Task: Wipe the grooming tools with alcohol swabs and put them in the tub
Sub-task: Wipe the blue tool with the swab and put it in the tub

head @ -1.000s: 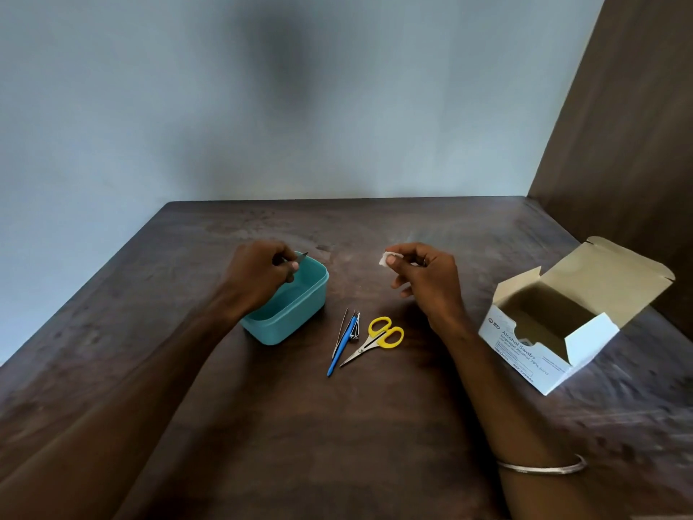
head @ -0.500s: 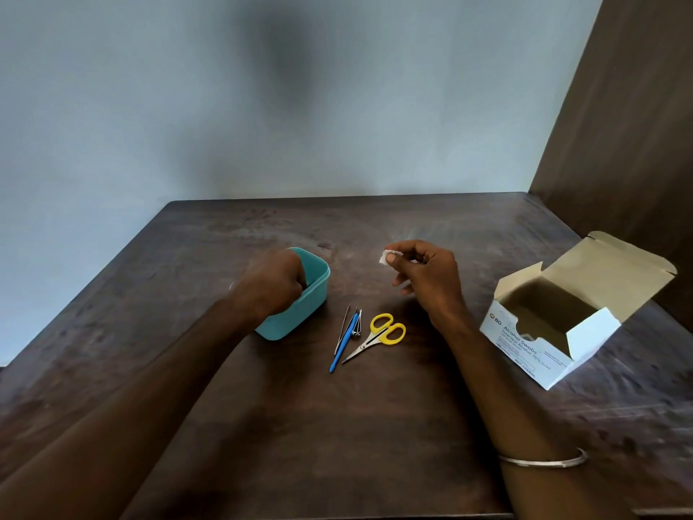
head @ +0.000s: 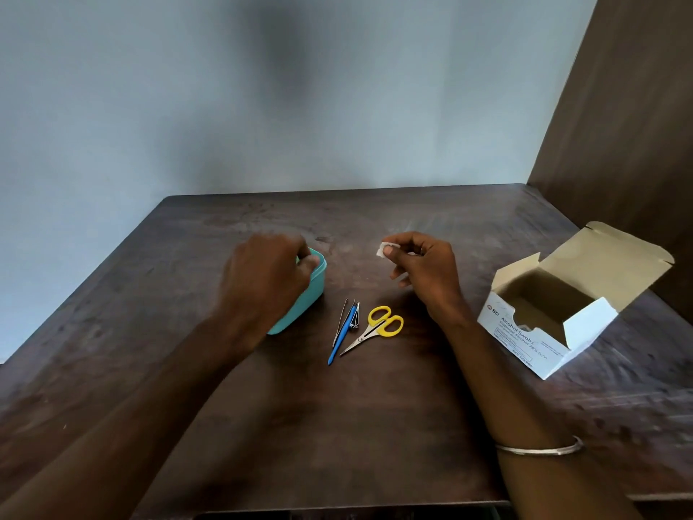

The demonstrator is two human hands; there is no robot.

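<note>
Two hands are working: the right hand (head: 427,273) is pinching a white swab (head: 381,250) at its fingertips, while the left hand (head: 268,281) is covering the teal tub (head: 313,290) (its grip hidden); scissors (head: 377,326) are lying between them.

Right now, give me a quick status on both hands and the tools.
Left hand over teal tub, grip hidden. Right hand pinches swab. Scissors, blue tool unobstructed on table.

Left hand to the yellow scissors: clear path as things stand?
Probably yes. The left hand sits over the teal tub, and the yellow scissors lie in the open just to its right, past the blue tool. Nothing covers them; the right hand pinches a swab above the table.
</note>
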